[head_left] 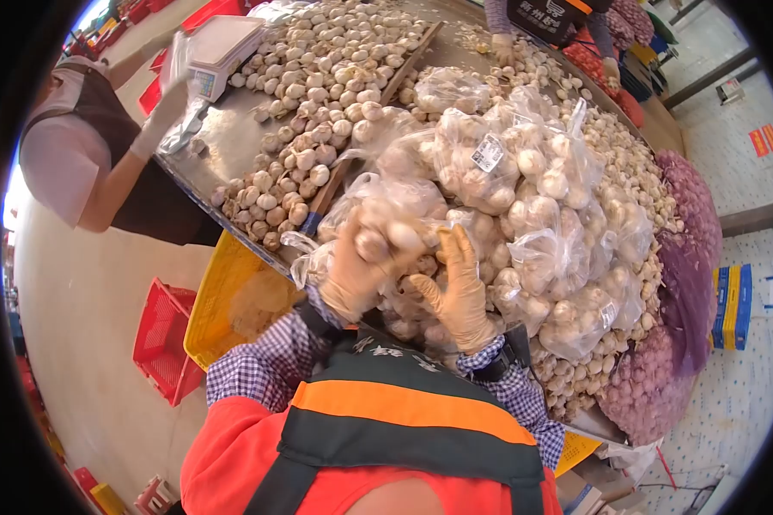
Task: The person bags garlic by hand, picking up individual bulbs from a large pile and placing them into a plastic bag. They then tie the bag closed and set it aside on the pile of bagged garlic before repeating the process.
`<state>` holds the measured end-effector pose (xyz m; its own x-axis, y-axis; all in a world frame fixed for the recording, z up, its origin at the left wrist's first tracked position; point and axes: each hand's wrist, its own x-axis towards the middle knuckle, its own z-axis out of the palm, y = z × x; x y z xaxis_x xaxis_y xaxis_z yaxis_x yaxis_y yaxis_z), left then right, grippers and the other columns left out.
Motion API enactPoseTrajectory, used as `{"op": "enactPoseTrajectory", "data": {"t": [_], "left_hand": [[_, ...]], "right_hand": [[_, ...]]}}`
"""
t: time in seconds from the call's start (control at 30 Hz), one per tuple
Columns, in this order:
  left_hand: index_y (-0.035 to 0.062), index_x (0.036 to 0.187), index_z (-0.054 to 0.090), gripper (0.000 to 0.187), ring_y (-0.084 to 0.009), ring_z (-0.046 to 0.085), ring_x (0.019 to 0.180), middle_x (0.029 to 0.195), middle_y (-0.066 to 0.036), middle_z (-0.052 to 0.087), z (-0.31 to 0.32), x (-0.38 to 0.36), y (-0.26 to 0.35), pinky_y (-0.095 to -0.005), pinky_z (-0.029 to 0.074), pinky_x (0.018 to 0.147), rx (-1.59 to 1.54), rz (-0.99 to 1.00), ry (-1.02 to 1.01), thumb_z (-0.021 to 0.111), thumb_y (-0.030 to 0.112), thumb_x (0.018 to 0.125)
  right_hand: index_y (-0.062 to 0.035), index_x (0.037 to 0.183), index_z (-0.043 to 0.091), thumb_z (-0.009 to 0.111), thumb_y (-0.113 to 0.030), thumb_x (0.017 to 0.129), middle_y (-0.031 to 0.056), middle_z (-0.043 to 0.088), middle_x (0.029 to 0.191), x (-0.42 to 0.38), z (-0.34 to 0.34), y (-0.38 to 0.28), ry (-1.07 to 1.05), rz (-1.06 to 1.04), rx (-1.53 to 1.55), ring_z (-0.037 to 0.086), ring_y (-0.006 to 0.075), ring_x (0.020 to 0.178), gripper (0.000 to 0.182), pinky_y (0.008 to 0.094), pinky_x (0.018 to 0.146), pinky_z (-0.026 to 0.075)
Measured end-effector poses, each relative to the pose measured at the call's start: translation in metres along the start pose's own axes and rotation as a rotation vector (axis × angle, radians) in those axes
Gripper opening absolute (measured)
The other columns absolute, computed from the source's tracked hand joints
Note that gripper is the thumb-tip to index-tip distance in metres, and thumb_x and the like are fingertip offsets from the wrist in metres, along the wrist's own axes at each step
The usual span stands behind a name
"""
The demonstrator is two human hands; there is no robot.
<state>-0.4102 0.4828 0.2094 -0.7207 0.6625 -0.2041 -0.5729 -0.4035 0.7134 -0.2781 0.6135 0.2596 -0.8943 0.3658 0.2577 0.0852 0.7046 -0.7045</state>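
My left hand point(349, 279), in a pale glove, is curled around a couple of garlic bulbs point(372, 244); motion smears its fingers. Close to its right, my right hand point(462, 305) is gloved too, its thumb and fingers apart and nothing between them. Just beyond both hands, clear plastic bags of garlic point(541, 232) lie heaped on the loose garlic. One bag carries a white printed label point(488, 153). A crumpled clear bag point(313, 257) rests beside my left hand.
Loose garlic point(335, 60) covers much of the metal table, split by a wooden divider point(408, 64). At the far left stand a scale point(219, 56) and a person point(103, 154). A yellow crate point(223, 300) and red basket point(165, 339) are at left, purple net sacks point(687, 240) at right.
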Motion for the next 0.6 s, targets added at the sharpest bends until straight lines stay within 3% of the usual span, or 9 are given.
{"op": "enactPoseTrajectory", "data": {"t": [0.03,0.1,0.17,0.23,0.27,0.37,0.43,0.5,0.6], "left_hand": [[0.005,0.12,0.049,0.04,-0.0253,0.056,0.115,0.115,-0.014,0.057,0.021,-0.005,0.038,-0.0379,0.049,0.101,0.59,0.367,-0.02,0.063,0.029,0.092],[0.0028,0.121,0.045,0.039,-0.0291,0.055,0.118,0.127,-0.02,0.05,-0.01,0.038,0.074,-0.0351,0.054,0.096,-0.404,0.091,-0.071,0.057,0.03,0.096],[0.0003,0.13,0.04,0.049,-0.03,0.047,0.127,0.134,-0.022,0.046,-0.003,0.049,0.106,-0.0431,0.045,0.107,-0.109,0.134,0.036,0.053,0.034,0.098],[0.0005,0.139,0.033,0.06,-0.031,0.044,0.131,0.136,-0.022,0.046,0.01,0.062,0.116,-0.0478,0.032,0.116,-0.511,-0.056,0.398,0.05,0.041,0.099],[-0.0004,0.138,0.04,0.058,-0.0286,0.051,0.124,0.129,-0.019,0.055,0.025,0.057,0.108,-0.0452,0.031,0.115,-0.234,-0.064,0.425,0.047,0.042,0.099],[0.0017,0.116,0.059,0.034,-0.0189,0.057,0.107,0.117,-0.006,0.063,0.024,0.019,0.044,-0.0394,0.046,0.091,0.52,0.004,-0.253,0.052,0.03,0.099],[0.0069,0.11,0.06,0.02,-0.0213,0.058,0.102,0.113,-0.006,0.063,0.032,0.009,-0.002,-0.0394,0.047,0.086,0.646,0.002,-0.273,0.059,0.018,0.093],[0.0109,0.109,0.059,0.025,-0.0258,0.058,0.102,0.109,-0.008,0.06,0.041,0.002,-0.016,-0.0376,0.047,0.086,1.501,0.631,-0.397,0.063,0.011,0.084],[0.0147,0.115,0.057,0.041,-0.0302,0.052,0.108,0.114,-0.008,0.053,0.053,0.011,-0.017,-0.0408,0.045,0.088,1.758,0.679,-0.437,0.066,0.012,0.074]], "right_hand": [[-0.0049,0.137,0.046,0.072,-0.036,0.085,0.0225,0.043,0.141,-0.002,-0.002,0.004,0.065,-0.039,-0.052,0.049,0.0376,0.125,0.066,0.0407,0.098,0.046],[-0.0066,0.138,0.045,0.073,-0.035,0.083,0.02,0.045,0.14,0.0,-0.01,0.007,0.082,0.003,-0.137,0.05,0.0386,0.121,0.067,0.0424,0.096,0.047],[-0.0079,0.135,0.047,0.073,-0.034,0.081,0.0175,0.047,0.137,0.009,-0.014,0.012,0.042,0.068,-0.595,0.054,0.0367,0.115,0.066,0.0424,0.093,0.048],[-0.0087,0.127,0.055,0.07,-0.028,0.082,0.0142,0.053,0.13,0.016,-0.008,0.024,0.076,0.077,-0.6,0.056,0.0333,0.11,0.051,0.0422,0.091,0.048],[-0.0088,0.118,0.059,0.067,-0.026,0.084,0.013,0.058,0.121,0.017,-0.003,0.04,0.088,0.033,-0.559,0.059,0.0327,0.104,0.039,0.0424,0.087,0.049],[-0.0097,0.102,0.064,0.06,-0.023,0.089,0.011,0.064,0.102,0.015,-0.007,0.048,0.135,0.084,-0.467,0.063,0.0323,0.09,0.019,0.0428,0.078,0.052],[-0.0106,0.095,0.065,0.057,-0.022,0.092,0.0102,0.067,0.093,0.012,-0.008,0.051,0.175,0.184,-0.41,0.065,0.0325,0.082,0.014,0.043,0.072,0.053],[-0.0124,0.093,0.063,0.053,-0.023,0.094,0.0102,0.067,0.084,0.007,-0.01,0.057,0.221,0.15,-0.526,0.065,0.033,0.073,0.015,0.0429,0.063,0.053],[-0.0103,0.1,0.064,0.061,-0.018,0.088,0.0108,0.066,0.094,0.005,-0.01,0.053,0.138,0.296,-0.46,0.064,0.0328,0.085,0.014,0.0422,0.072,0.052]]}}
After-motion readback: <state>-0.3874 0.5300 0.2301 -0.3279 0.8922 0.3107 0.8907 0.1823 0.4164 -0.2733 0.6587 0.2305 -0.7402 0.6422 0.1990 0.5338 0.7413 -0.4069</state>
